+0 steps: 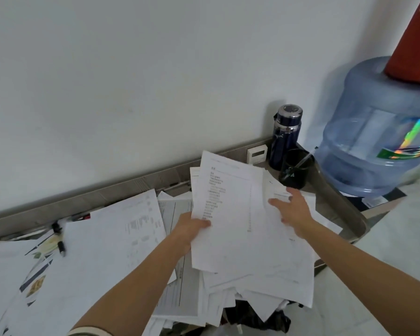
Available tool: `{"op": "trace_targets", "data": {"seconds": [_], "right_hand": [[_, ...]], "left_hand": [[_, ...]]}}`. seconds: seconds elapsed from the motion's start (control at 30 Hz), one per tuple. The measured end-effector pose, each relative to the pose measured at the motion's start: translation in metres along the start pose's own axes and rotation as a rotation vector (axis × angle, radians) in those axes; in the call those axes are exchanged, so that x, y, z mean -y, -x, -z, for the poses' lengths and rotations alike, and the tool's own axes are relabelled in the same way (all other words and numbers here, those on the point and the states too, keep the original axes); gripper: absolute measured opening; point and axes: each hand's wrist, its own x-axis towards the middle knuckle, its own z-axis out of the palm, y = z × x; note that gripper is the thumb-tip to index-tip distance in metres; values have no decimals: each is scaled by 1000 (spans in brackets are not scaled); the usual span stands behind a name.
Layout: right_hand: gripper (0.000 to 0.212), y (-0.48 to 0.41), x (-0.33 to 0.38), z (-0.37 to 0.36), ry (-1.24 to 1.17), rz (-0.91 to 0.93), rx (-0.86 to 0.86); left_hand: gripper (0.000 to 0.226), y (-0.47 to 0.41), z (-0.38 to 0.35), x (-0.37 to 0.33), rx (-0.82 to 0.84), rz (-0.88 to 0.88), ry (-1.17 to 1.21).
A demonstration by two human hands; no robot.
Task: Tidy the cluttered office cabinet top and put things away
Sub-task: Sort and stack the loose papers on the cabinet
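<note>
Left hand [192, 229]: the left edge of the stack of papers [238, 214] is pinched, with the thumb on top and the other fingers hidden below the sheets.
Right hand [294, 209]: the fingers are spread and laid flat on the right side of the same stack; nothing is gripped.
Stack of papers: it is held up between both hands, above the right part of the surface [335, 200], with the printed top sheet turned to the camera; its lower sheets hang unevenly.
Loose sheets [102, 238]: many are spread over the left part of the surface, overlapping each other.
Pen [60, 241]: a black one is lying on the loose sheets at the left.
Flask [285, 137]: a dark blue one is standing upright in the back corner, against the wall [131, 81].
Black cup [295, 169]: it is placed just in front of the flask.
Water jug [378, 132]: a big blue one is seen to the right of the surface, beside the cup.
</note>
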Motion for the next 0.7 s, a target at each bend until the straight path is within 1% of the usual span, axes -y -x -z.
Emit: {"op": "trace_targets", "data": {"seconds": [0.07,0.1,0.13,0.2,0.3,0.43,0.5,0.57,0.63,0.7], "right_hand": [[73,6,8,-3,-168,-132,39],[70,9,11,-4,-196,-173,53],[64,11,13,-5,-192,-199,67],[42,14,16,-8,-106,-233,102],[28,20,17,-12,10,-220,157],[12,30,15,-29,-2,-120,228],[13,34,13,-35,-18,-58,211],[16,36,12,-31,-83,-29,214],[17,40,11,-17,-161,-38,285],[19,43,11,1,-240,-67,367]], "left_hand": [[22,1,6,1,-31,-32,90],[19,2,10,1,-35,-36,125],[16,2,14,2,-42,-36,147],[15,0,25,6,-68,-14,150],[28,-1,40,12,-61,59,94],[28,0,52,16,5,105,75],[26,-1,52,16,14,58,67],[21,-1,49,13,-16,-22,38],[17,-2,47,9,-24,-76,25],[19,-2,45,4,9,-89,34]]}}
